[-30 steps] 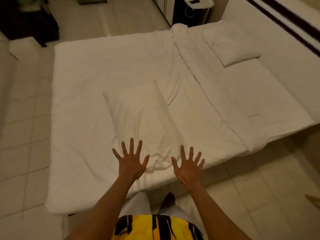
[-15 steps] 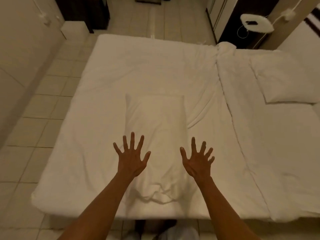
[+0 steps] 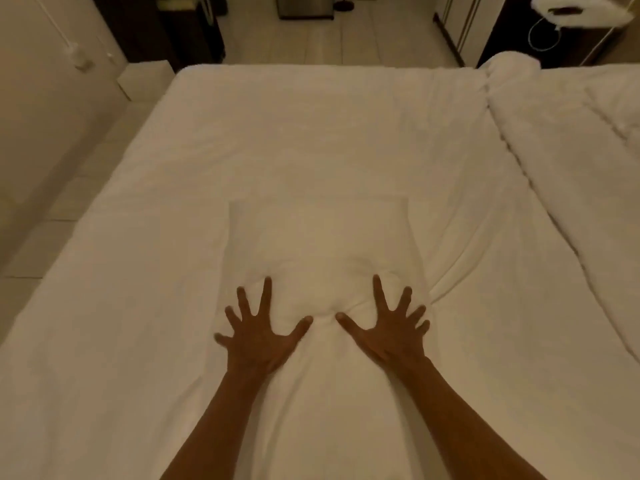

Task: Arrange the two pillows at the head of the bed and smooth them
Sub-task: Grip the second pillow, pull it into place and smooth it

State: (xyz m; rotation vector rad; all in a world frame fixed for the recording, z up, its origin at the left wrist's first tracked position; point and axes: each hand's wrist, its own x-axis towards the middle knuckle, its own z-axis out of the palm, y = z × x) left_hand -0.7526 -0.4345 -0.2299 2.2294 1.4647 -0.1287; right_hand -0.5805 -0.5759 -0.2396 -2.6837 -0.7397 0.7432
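A white pillow (image 3: 320,244) lies lengthwise on the white bed (image 3: 145,306), its near end under my hands. My left hand (image 3: 258,332) presses flat on the pillow's left side with fingers spread. My right hand (image 3: 391,327) presses flat on its right side, fingers spread too. The fabric bunches into a fold between my thumbs. Only one corner of the second pillow (image 3: 623,109) shows at the far right edge, on the adjoining bedding.
A rumpled seam (image 3: 512,147) runs between this bed and the bedding on the right. Tiled floor (image 3: 52,216) lies along the left side. A dark cabinet (image 3: 180,26) and a bin (image 3: 304,6) stand beyond the far edge. A white device (image 3: 581,10) sits top right.
Both hands have dropped from hovering above the pillow onto its surface and now press it down. The view has moved closer, and the second pillow has slid almost out of view.
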